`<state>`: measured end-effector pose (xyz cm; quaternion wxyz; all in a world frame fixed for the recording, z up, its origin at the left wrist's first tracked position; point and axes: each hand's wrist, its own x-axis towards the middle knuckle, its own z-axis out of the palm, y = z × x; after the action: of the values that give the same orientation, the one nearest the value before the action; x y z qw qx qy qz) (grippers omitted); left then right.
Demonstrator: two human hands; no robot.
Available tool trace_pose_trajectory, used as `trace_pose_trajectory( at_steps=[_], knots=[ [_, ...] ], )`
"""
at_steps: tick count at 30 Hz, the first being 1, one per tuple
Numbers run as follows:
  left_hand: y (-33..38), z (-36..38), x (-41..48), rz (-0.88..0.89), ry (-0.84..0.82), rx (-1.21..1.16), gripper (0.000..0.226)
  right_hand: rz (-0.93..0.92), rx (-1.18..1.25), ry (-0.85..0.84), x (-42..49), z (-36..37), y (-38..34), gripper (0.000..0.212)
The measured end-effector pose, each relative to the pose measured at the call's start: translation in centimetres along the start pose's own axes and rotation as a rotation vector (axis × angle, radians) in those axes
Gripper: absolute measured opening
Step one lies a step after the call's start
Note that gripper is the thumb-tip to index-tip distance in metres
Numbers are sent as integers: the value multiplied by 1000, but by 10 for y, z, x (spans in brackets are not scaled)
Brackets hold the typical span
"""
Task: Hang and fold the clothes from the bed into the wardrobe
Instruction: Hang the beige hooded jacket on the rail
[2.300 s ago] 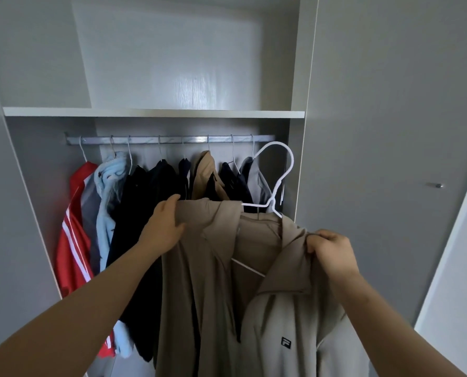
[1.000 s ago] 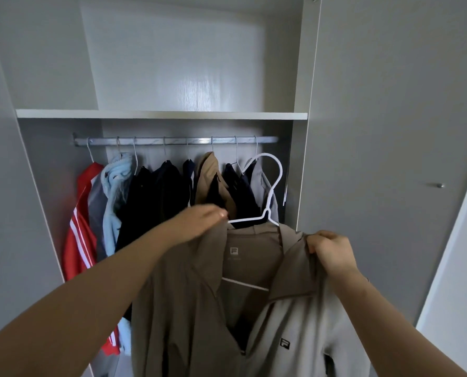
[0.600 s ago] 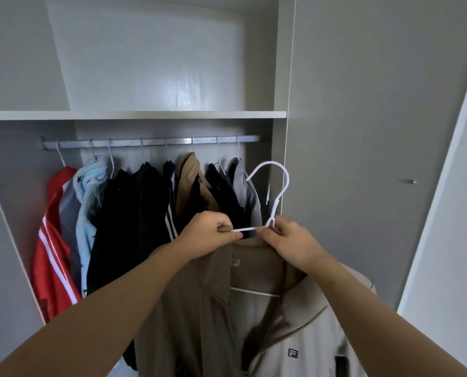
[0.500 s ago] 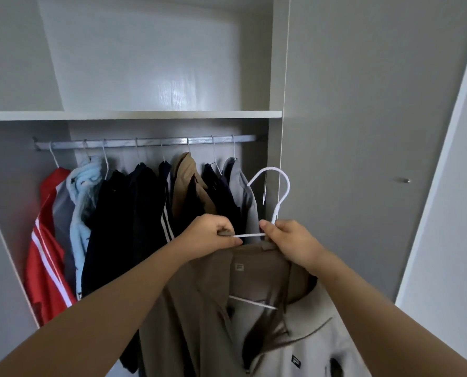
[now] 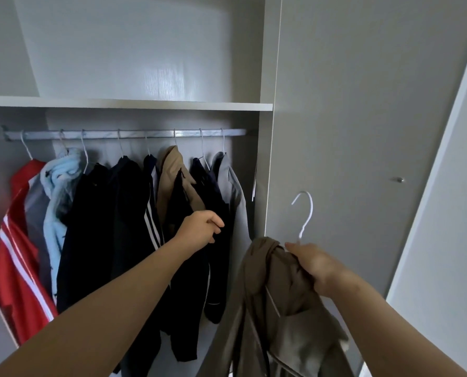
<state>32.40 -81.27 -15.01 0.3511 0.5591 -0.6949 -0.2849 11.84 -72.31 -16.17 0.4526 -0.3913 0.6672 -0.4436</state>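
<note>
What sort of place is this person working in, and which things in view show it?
Probably a built-in wardrobe in a home: a metal rail carries a row of hung jackets, a shelf runs above it, and a door with a small knob stands beside it.

Red jacket [image 5: 14, 254] hangs leftmost; pale blue fleece [image 5: 60, 186] beside it; dark garments [image 5: 112, 227] rightward.

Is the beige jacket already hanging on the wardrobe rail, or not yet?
Not yet. The right hand holds the beige jacket by its white hanger, whose hook is free, below the rail.
</note>
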Motion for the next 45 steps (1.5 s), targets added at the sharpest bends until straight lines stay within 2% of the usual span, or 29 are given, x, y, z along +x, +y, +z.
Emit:
trace_pose_trajectory(
  at_steps=[4, 7, 16, 20, 23, 25, 28, 32, 36, 39, 41, 43, 45],
  knots=[
    [2, 9, 13, 48, -60, 68, 28, 21, 77, -17, 15, -3, -4, 23],
    [4, 14, 31, 104, -60, 208, 25, 24, 114, -13, 31, 0, -7, 25],
    [-8, 29, 136, 338, -66, 506, 32, 7, 163, 78, 108, 21, -30, 21],
    [-11, 40, 191, 486, -129, 756, 35, 31, 158, 108, 143, 34, -40, 22],
    [-22, 47, 235, 447, -208, 924, 45, 53, 170, 133, 171, 48, -51, 19],
    [-32, 53, 256, 421, -226, 926, 57, 62, 183, 148, 188, 55, -57, 20],
    [-37, 65, 280, 513, -167, 898, 66, 77, 199, 144, 207, 62, -61, 16],
    [-28, 72, 303, 497, -256, 978, 41, 91, 230, 134, 227, 70, -65, 14],
    [-45, 59, 315, 460, -121, 1073, 41, 82, 256, 106, 239, 76, -69, 17],
    [-59, 43, 320, 397, -131, 1119, 36, 91, 261, 45, 245, 87, -76, 17],
    [-59, 35, 325, 340, -137, 1059, 35, 129, 300, 17, 252, 96, -81, 22],
    [-57, 25, 334, 300, -111, 936, 25, 173, 357, -16, 260, 109, -92, 25],
    [-53, 15, 345, 302, -93, 840, 31, 180, 406, -21, 270, 118, -103, 28]
  ],
)
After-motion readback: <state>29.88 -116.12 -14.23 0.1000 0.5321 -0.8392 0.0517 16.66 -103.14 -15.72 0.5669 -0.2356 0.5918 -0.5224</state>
